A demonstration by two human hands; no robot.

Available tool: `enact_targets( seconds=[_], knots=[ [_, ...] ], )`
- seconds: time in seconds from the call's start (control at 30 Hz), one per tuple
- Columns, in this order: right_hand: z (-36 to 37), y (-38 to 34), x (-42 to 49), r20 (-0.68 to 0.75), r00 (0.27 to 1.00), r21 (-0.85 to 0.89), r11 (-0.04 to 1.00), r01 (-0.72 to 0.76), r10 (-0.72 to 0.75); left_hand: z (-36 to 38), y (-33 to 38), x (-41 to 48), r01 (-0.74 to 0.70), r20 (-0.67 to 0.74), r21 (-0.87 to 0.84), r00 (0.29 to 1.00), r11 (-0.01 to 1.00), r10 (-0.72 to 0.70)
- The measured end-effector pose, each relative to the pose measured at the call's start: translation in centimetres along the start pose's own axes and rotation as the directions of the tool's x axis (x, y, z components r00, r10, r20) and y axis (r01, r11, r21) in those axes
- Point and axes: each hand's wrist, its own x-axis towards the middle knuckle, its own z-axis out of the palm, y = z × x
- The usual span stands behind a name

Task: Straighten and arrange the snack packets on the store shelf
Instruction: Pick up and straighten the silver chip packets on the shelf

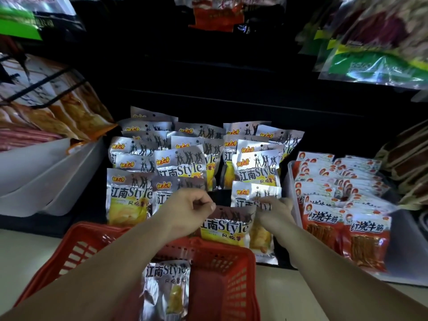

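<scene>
On the dark shelf [92, 201], silver snack packets [183, 162] are stood upright in three loose, overlapping rows, some of them tilted. At the front of the middle and right rows, a front packet [225, 228] is held up just above the far rim of a red basket [222, 269]. Its upper left corner is pinched between the thumb and curled fingers of the left hand [187, 210]. The right hand [276, 213] is clenched at the packet's upper right corner. That corner appears to be gripped too, though the crumpled foil of the packet behind [252, 192] overlaps there and the two cannot be cleanly separated. One more silver packet [166, 290] is lying inside the basket, between the two forearms. To the right, red packets [324, 230] are stacked in a clear tray [290, 179], just beside the silver rows. To the left, a white tray [51, 172] is filled with orange and brown bags, and it is set well apart from the hands.
</scene>
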Motion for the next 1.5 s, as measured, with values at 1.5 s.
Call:
enact_targets(
  seconds=[1.5],
  knots=[
    [-7.8, -6.4, -13.4, -0.202, 0.878, 0.232, 0.850, 0.473, -0.433, 0.7, 3.2, -3.8, -0.012, 0.089, 0.213, 0.996, 0.977, -0.007]
  ],
)
